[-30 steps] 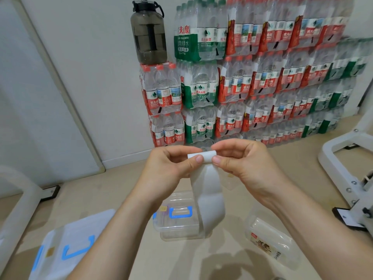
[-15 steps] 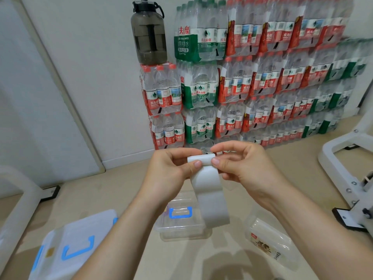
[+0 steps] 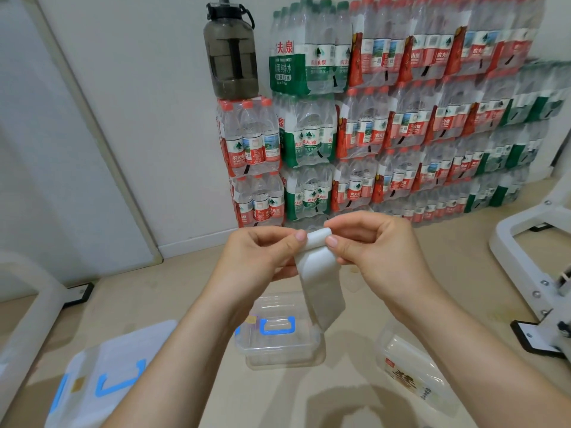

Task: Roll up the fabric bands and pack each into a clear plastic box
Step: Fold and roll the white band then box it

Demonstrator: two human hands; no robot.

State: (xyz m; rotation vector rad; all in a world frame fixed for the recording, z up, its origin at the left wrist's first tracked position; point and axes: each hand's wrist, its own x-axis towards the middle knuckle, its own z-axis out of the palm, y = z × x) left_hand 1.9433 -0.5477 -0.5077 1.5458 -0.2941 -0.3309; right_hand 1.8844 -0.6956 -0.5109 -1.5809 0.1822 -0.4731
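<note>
A white fabric band (image 3: 321, 282) hangs in mid-air, its top end wound into a small roll between my two thumbs. My left hand (image 3: 262, 257) pinches the roll's left end, and my right hand (image 3: 374, 245) pinches its right end. The loose tail droops down over a clear plastic box (image 3: 278, 344) with a blue handle, which sits on the floor below my hands.
A larger clear box with blue handles (image 3: 102, 378) lies at the lower left. A clear labelled packet (image 3: 414, 378) lies at the lower right. Stacked packs of water bottles (image 3: 386, 128) line the wall, and white metal frames (image 3: 531, 273) stand on the right.
The roll at the top has grown a little and the hanging tail has become shorter. Both hands stay at about the same height.
</note>
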